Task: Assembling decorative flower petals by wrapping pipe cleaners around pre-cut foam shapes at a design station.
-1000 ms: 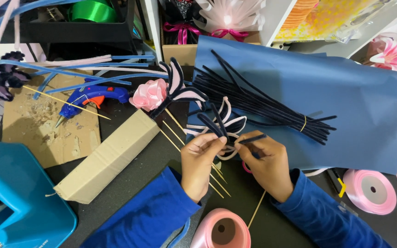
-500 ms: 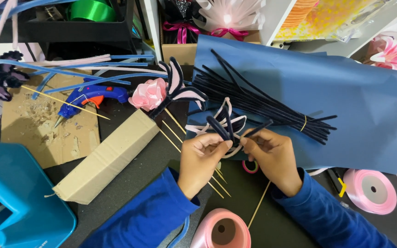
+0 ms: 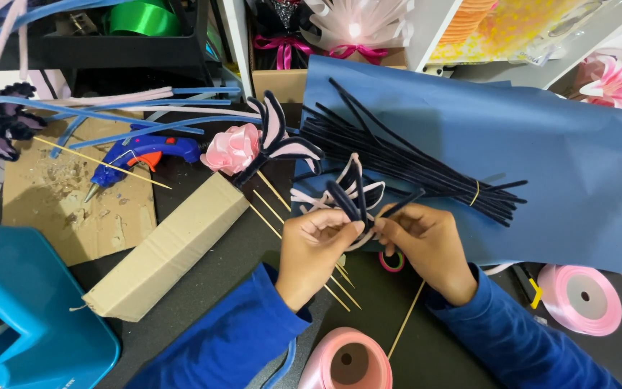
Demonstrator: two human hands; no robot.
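A big blue paper sheet [image 3: 541,158] lay across the table [image 3: 203,245]. A bundle of dark fuzzy sticks [image 3: 404,162] rested on it, tied with a yellow band. A long cardboard box [image 3: 167,248] sat to the left, with a pink rose [image 3: 232,148] at its top end and a blue glue gun [image 3: 145,153] just beside that. The left hand [image 3: 318,248] and the right hand [image 3: 426,245] were close together in the middle. Both pinched a small flower [image 3: 347,198] made of dark and pink fuzzy loops, held just over the sheet's bottom edge.
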